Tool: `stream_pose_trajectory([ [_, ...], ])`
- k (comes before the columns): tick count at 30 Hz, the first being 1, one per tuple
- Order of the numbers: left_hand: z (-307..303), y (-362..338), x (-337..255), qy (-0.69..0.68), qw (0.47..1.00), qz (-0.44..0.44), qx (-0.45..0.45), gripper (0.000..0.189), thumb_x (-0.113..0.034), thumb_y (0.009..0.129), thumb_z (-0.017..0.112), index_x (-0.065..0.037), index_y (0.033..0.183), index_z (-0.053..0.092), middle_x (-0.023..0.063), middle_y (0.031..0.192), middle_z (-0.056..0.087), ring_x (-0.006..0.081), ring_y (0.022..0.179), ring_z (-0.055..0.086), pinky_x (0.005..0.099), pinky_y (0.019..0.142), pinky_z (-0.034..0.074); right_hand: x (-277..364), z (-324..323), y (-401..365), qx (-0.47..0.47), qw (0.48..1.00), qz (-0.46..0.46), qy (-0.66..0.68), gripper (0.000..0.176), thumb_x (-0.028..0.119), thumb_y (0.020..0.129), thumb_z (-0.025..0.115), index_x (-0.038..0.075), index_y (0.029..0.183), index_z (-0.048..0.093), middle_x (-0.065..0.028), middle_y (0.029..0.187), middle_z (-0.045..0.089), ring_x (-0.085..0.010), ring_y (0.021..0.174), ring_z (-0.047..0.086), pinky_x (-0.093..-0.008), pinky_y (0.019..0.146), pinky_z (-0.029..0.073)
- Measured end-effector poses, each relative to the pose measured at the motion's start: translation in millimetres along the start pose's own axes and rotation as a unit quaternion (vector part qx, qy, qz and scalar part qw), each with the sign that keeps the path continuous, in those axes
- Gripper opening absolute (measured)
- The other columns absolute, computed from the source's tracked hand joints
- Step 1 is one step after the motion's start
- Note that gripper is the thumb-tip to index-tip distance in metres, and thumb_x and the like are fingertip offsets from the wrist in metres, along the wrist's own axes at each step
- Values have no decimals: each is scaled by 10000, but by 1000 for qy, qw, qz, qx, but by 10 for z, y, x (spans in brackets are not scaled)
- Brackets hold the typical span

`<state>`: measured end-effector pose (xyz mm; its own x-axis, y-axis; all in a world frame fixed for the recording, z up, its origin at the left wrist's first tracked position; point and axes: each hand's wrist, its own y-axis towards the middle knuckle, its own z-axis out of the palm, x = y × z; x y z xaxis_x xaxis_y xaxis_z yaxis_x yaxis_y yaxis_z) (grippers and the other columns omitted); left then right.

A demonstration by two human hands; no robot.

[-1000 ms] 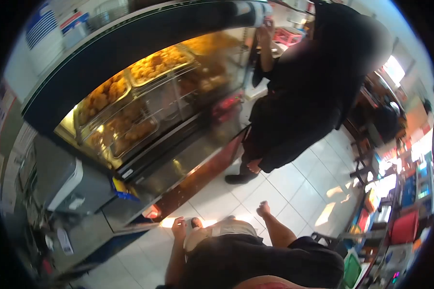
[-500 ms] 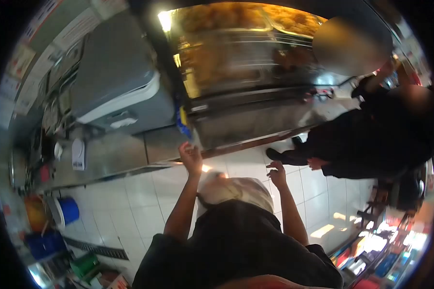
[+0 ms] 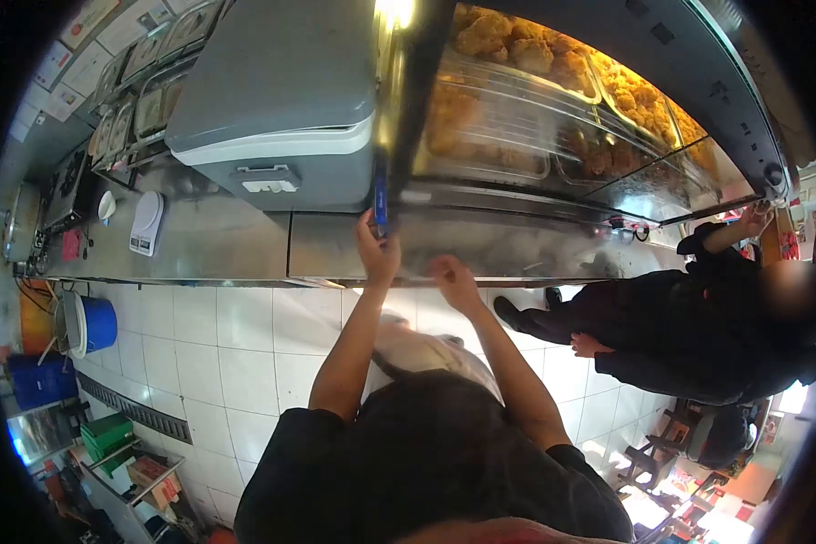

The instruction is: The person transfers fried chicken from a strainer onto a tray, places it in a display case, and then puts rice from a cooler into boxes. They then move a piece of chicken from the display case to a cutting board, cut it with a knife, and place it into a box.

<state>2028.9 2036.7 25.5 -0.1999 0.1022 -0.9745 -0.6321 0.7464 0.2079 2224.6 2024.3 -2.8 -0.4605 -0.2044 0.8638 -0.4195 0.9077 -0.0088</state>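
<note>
Your left fingers [image 3: 365, 228] touch a blue strip [image 3: 380, 201], right fingers [image 3: 442, 269] blurred; grips unclear. One o'clock: trays [image 3: 597, 86] hold fried food [image 3: 530, 54].

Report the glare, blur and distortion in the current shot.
Head view: fisheye distortion, with black corners; head view, top: a light is blown out, while warm light yellows the fried chicken; head view, centre: the right hand is blurred, the left hand clearer; head view, lower right: white glare washes out detail.
</note>
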Motion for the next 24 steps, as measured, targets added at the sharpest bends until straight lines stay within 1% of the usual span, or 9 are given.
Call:
stream_pose_trajectory([
  [1,-7,0,73,-12,1000,-2,13,485,-65,793,620,-16,1260,498,159,1140,536,272,974,568,378,864,470,160,40,85,6,1000,-11,-12,262,27,847,611,6,1109,610,-116,958,700,-176,817,675,-302,693,541],
  [3,-66,22,264,-34,999,-7,35,444,-41,815,541,2,1257,520,169,1143,551,275,1005,573,380,870,476,473,147,204,28,999,39,5,248,30,836,627,5,1083,637,-121,976,705,-183,844,680,-312,723,542],
  [6,-114,48,315,0,999,26,47,434,-12,823,445,9,1244,544,201,1165,566,282,1020,594,386,871,482,548,400,375,73,996,12,44,313,161,816,590,108,1115,666,-175,954,692,-365,845,669,-446,758,524],
  [9,-213,52,220,7,998,4,69,501,57,793,384,-21,1260,546,152,1127,595,222,962,614,322,849,492,696,558,475,71,997,-17,-27,414,161,816,585,146,1229,623,-193,955,683,-389,843,661,-474,759,520],
  [12,-301,141,203,-3,997,-13,78,424,13,831,406,-22,1213,586,147,1098,621,202,966,611,323,857,485,835,707,541,25,999,-11,-23,464,143,819,576,158,1283,578,-213,946,671,-417,856,647,-501,750,509],
  [15,-309,271,232,101,992,31,71,369,-19,830,425,-18,1138,628,198,1060,657,376,978,616,428,900,472,877,799,541,13,1000,20,-10,464,133,823,571,151,1287,558,-219,932,666,-432,878,637,-509,747,503],
  [18,-307,314,259,92,991,62,78,322,-59,848,442,-25,1103,636,220,1063,646,389,991,608,431,903,467,818,855,530,45,999,17,-21,429,118,831,562,140,1260,571,-217,934,668,-434,900,635,-511,753,503],
  [21,-302,323,288,77,992,6,100,296,-74,854,441,-23,1075,630,212,1078,640,386,1015,594,437,913,456,807,885,596,-21,1000,12,0,381,94,798,635,72,1178,625,-204,910,686,-361,817,685,-430,754,526],
  [24,-291,375,323,102,990,38,93,280,-87,859,444,-22,1066,620,203,1102,631,382,1041,583,438,920,446,884,877,622,-105,993,24,-38,416,114,847,561,56,1258,554,-256,905,662,-450,864,635,-535,751,501],
])
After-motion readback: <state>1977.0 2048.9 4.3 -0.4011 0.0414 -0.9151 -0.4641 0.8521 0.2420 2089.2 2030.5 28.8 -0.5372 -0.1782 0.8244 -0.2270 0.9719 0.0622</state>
